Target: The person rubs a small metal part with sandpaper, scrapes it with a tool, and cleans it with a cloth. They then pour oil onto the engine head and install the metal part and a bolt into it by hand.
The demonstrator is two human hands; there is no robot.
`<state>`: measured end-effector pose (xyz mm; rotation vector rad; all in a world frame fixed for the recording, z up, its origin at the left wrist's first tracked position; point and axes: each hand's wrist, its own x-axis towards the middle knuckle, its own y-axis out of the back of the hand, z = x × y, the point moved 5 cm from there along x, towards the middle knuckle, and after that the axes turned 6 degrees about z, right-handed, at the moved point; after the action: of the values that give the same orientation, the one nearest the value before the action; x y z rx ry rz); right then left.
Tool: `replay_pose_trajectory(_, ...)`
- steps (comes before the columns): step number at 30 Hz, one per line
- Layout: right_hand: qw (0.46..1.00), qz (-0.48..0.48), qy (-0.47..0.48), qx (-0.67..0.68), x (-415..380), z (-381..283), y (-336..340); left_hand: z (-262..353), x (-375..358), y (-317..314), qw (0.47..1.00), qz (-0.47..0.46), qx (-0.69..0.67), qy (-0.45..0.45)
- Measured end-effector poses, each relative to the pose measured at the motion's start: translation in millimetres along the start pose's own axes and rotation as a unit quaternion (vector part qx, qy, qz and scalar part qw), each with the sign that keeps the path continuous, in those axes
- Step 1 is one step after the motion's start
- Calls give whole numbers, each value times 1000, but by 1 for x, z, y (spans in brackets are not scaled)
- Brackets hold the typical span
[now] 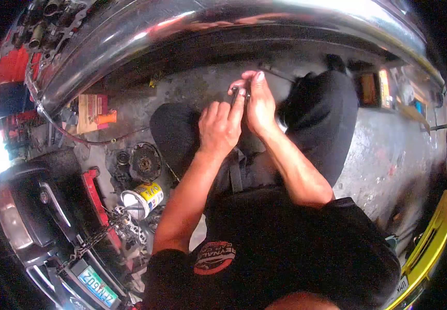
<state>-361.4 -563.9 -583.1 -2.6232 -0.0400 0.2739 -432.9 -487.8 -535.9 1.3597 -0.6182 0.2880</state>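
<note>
My two hands meet above my lap. My right hand (260, 106) is cupped, its thumb up and its fingers curled around a small dark metal part (237, 95). My left hand (220, 125) is closed with its index finger stretched along that part, the fingertip pressing against it. Most of the part is hidden by the fingers, so its kind does not show. Just beyond the hands is the concrete floor (192, 85), under a large shiny chrome bumper-like bar (223, 18).
A white and yellow bucket (150, 195) lies tilted at the left, near a round, dark clutch-like disc (145, 164). A chain (89, 245) hangs by a black car end (32, 206). Cardboard (89, 111) lies further off. A yellow bumper (430, 243) stands at right.
</note>
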Motion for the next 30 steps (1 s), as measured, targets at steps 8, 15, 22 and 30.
replay_pose_trajectory(8,989,-24,-129,69,-8,-10,-7,2,-18,-20,391,-68,-750,529)
replay_pose_trajectory(15,988,-6,-136,70,-2,0,-2,4,-13,-18,425,-87,-721,540)
replay_pose_trajectory(22,995,-34,-88,16,2,-4,-3,9,-13,-13,672,-38,-562,481)
replay_pose_trajectory(30,993,-37,-108,-35,0,-4,-3,1,-6,-16,667,-53,-565,482)
